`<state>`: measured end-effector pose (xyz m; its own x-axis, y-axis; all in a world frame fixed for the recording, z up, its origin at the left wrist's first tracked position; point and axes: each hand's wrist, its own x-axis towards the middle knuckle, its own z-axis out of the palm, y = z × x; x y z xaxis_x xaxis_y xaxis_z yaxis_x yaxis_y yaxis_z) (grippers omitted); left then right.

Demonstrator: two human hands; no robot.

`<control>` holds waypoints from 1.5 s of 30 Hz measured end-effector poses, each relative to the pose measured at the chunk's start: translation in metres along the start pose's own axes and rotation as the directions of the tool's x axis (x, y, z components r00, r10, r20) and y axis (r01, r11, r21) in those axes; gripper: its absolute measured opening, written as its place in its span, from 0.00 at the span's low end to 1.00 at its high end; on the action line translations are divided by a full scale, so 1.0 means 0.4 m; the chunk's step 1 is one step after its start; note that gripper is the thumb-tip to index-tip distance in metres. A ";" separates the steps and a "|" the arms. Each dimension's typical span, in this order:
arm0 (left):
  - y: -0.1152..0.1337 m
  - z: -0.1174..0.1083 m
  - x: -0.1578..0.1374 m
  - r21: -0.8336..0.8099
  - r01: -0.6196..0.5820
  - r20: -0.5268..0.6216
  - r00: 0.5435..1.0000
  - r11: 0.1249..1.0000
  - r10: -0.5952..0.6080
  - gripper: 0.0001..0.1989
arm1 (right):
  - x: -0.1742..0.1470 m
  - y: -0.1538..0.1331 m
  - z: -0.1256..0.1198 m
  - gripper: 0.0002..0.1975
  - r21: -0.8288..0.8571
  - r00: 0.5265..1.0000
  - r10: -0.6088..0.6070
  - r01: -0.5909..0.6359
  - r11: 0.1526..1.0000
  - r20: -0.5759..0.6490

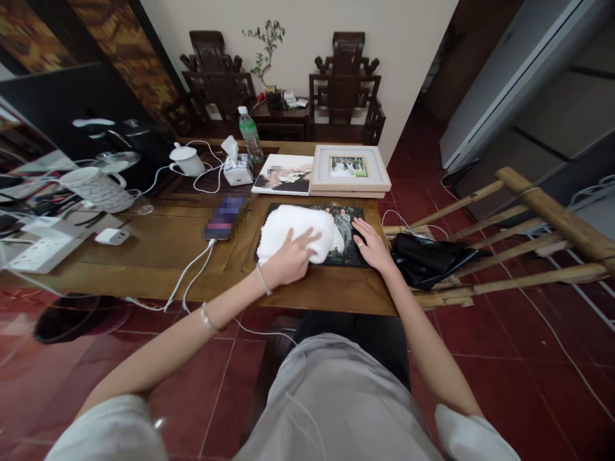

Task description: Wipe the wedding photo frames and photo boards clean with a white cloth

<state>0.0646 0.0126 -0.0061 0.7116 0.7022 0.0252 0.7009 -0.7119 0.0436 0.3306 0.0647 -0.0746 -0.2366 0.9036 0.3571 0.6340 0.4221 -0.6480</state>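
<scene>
Cloth (288, 221) under left hand (293, 259), photo (343, 224) under right hand (376, 251)

The white cloth lies beneath the left fingers, folded into a thick pad. Those fingers are spread over its top, with the thumb set apart; whether they also pinch the fabric I cannot tell. The cloth covers the left part of the dark photo, which lies flat on the wooden surface (168, 237) and reaches past the cloth toward the right hand. The right fingers are stretched out, a little parted, and rest on the photo's right edge, holding nothing. Between the two sets of fingers, a figure in a grey suit shows in the photo.

Beyond the fingers, a print (288, 176) and a white frame (348, 166) lie side by side. Past the left fingers, farther off, stand a tissue box (239, 171) and a green bottle (250, 136). Left of the left fingers, near the cloth, lies a phone (225, 218) with a cable (189, 264) at its near end. Well apart, farther left, are a lidded cup (188, 160), a charger (113, 237) and a patterned mug (98, 191). Right of the right fingers, past the surface's edge, rests a black bag (427, 259).
</scene>
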 end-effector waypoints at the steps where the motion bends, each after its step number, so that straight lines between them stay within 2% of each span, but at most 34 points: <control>1: 0.026 -0.001 -0.024 -0.002 -0.030 0.003 1.000 1.000 0.030 0.19 | 0.000 0.000 0.001 0.23 0.002 1.000 -0.002 0.002 1.000 -0.003; 3: 0.058 0.002 -0.059 0.000 -0.073 0.000 0.997 0.997 0.073 0.19 | 0.000 0.000 0.002 0.22 0.006 1.000 -0.005 0.005 1.000 -0.008; 5: 0.061 0.009 -0.069 0.015 -0.090 -0.016 0.996 0.996 0.090 0.18 | 0.000 -0.001 0.002 0.22 0.011 1.000 -0.002 0.002 1.000 -0.012; 15: -0.072 0.062 0.059 0.067 0.092 -0.174 0.982 0.994 -0.079 0.16 | 0.013 -0.003 0.000 0.23 0.005 1.000 0.002 -0.002 1.000 -0.008; 19: -0.108 0.068 0.092 0.065 0.111 -0.208 0.973 0.992 -0.095 0.17 | 0.029 0.003 0.006 0.23 0.007 1.000 0.005 -0.005 1.000 -0.008; 23: -0.129 0.058 0.111 0.053 0.105 -0.195 0.976 0.993 -0.093 0.17 | 0.042 0.009 0.011 0.24 -0.003 1.000 0.011 -0.011 1.000 -0.007; 27: -0.085 0.027 0.111 0.026 0.049 -0.118 0.992 0.998 -0.046 0.18 | 0.043 0.015 0.014 0.24 -0.014 1.000 0.000 0.000 1.000 0.004; 34: 0.098 -0.030 0.013 0.000 -0.091 0.010 0.996 0.996 0.091 0.17 | 0.049 0.028 0.012 0.24 -0.015 1.000 -0.009 0.009 1.000 0.020; 37: 0.119 -0.038 0.002 -0.007 -0.096 0.015 0.995 0.995 0.096 0.17 | 0.055 0.032 0.011 0.24 -0.007 1.000 -0.017 0.017 1.000 0.024; 40: 0.081 -0.036 0.046 0.000 -0.045 -0.025 0.999 0.999 0.045 0.18 | 0.058 0.035 0.009 0.24 -0.002 0.999 -0.024 0.024 1.000 0.029; 45: -0.055 -0.020 0.191 0.036 0.072 -0.095 0.993 0.997 -0.069 0.17 | 0.053 0.032 0.005 0.24 0.008 0.999 -0.028 0.028 1.000 0.025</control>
<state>0.1031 0.0820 0.0026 0.6539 0.7475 0.1168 0.7520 -0.6591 0.0089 0.3322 0.0895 -0.0768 -0.2727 0.8931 0.3577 0.6214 0.4473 -0.6432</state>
